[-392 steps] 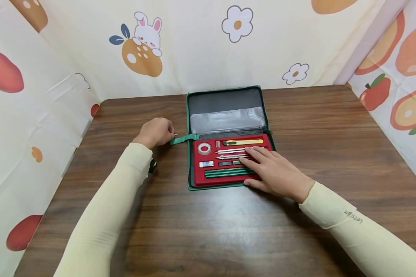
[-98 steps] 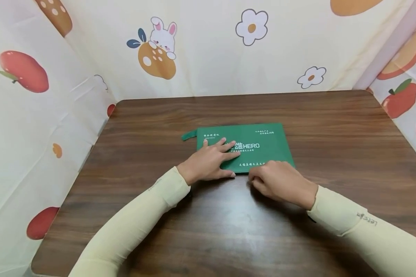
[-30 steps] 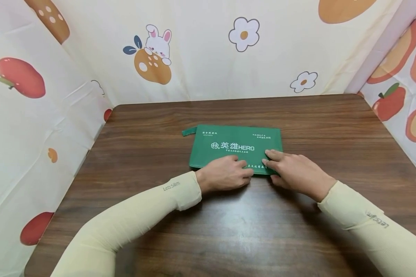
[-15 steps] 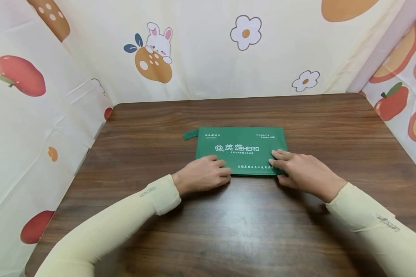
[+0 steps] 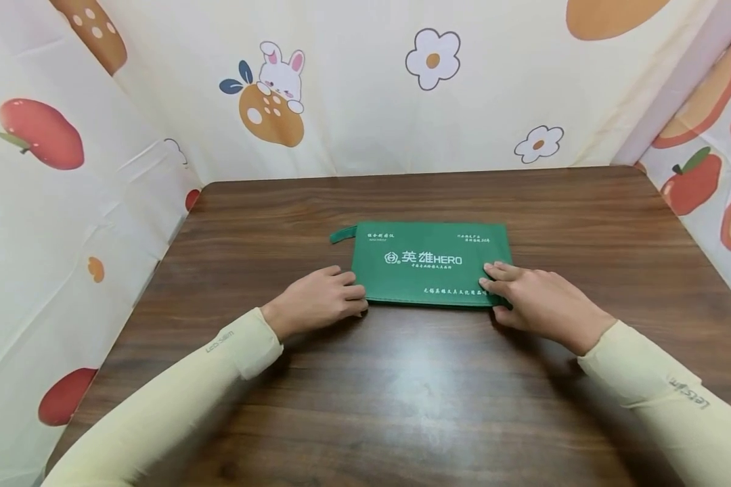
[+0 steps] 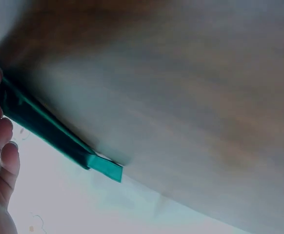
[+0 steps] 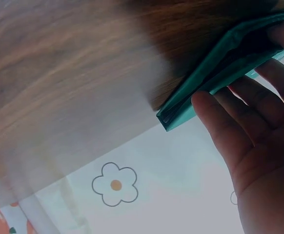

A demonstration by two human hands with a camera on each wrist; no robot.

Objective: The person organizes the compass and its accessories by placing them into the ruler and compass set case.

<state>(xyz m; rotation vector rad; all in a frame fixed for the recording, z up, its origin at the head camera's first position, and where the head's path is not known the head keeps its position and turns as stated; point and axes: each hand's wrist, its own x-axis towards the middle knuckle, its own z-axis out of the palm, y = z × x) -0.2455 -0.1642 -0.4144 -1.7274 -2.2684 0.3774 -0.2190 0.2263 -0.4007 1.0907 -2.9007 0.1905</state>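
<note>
A green zip case with white HERO lettering lies closed and flat on the table. At its front left corner, my left hand has curled fingers and seems to pinch the zip pull, which the fingers hide. My right hand holds the front right corner, fingertips on the lid and thumb below at the edge. A short green strap sticks out from the far left corner. In the right wrist view, the side of the case shows a gap between lid and base; the left wrist view shows the left side.
The brown wooden table extends around the case on all sides. White curtains with fruit, flower and rabbit prints hang behind it and to both sides.
Earlier the case lay open with drawing tools inside; now its lid is down. Over the last second my left hand has slid left along the front edge, while the right hand stayed at the corner.
</note>
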